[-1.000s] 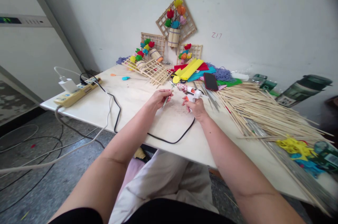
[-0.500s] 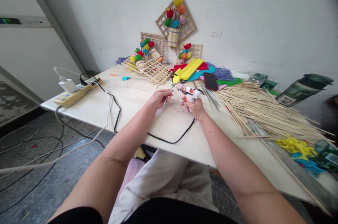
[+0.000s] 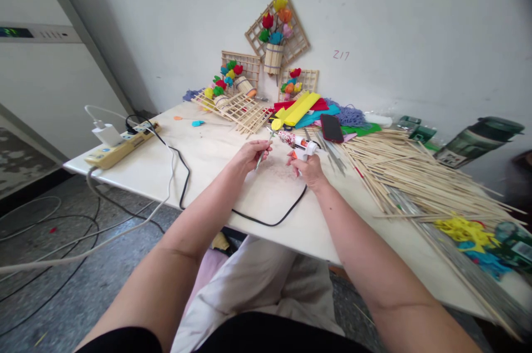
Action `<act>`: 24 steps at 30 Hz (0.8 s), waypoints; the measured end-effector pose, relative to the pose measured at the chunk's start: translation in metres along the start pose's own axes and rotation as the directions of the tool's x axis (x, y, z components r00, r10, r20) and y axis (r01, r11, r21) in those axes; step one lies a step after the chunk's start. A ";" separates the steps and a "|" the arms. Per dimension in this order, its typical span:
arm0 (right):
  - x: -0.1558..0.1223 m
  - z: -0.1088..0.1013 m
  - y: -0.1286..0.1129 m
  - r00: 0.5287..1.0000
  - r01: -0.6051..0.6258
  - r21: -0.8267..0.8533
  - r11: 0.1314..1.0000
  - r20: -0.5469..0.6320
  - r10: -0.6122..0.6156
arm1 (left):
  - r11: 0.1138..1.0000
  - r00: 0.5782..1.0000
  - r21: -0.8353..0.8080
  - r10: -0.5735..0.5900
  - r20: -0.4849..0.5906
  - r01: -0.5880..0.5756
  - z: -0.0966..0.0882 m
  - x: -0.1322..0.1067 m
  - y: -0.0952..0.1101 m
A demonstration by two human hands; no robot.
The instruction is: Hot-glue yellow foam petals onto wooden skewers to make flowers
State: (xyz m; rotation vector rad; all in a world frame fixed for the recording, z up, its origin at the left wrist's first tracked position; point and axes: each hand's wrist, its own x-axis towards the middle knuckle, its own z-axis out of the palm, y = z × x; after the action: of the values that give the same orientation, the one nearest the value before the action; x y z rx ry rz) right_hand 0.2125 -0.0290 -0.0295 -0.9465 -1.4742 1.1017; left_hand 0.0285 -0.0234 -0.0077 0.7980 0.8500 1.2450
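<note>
My left hand point(image 3: 251, 153) is closed around a thin green stem point(image 3: 262, 154) that carries a small yellow felt piece point(image 3: 276, 123) at its far end. My right hand point(image 3: 308, 169) grips a white hot glue gun point(image 3: 300, 147) with an orange trigger and a patterned glue stick point(image 3: 286, 137) at its back. The gun's tip points left at the stem. Both hands hover over the pale table point(image 3: 266, 192), a few centimetres apart. The gun's black cord point(image 3: 266, 220) curls beneath my wrists.
A large heap of bamboo sticks point(image 3: 407, 173) lies to the right. Felt sheets point(image 3: 303, 112), a dark phone point(image 3: 331, 127) and wooden lattice frames with felt flowers point(image 3: 235, 95) stand behind. A yellow power strip point(image 3: 120, 142) sits at the left table edge. Yellow and blue felt cutouts point(image 3: 469, 234) lie far right.
The stem in my left hand has tipped slightly, with its yellow end a little higher and nearer the glue gun. My right hand has barely shifted.
</note>
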 end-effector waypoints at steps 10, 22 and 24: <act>0.001 0.000 0.000 1.000 -0.006 -0.027 1.000 0.007 0.006 | 1.000 1.000 -0.004 -0.020 0.022 0.020 -0.003 0.002 -0.002; -0.001 0.004 -0.008 0.998 -0.061 -0.052 0.997 -0.034 0.059 | 1.000 1.000 0.004 -0.028 0.006 0.028 -0.001 0.000 -0.001; -0.002 0.004 -0.009 0.998 -0.061 -0.056 0.997 -0.032 0.059 | 1.000 1.000 0.002 -0.031 0.005 0.031 0.000 -0.001 -0.001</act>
State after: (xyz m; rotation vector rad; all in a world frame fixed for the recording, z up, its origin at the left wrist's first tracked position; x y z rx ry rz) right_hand 0.2089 -0.0337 -0.0214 -1.0490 -1.4673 1.0886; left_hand 0.0287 -0.0244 -0.0084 0.7862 0.8565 1.2152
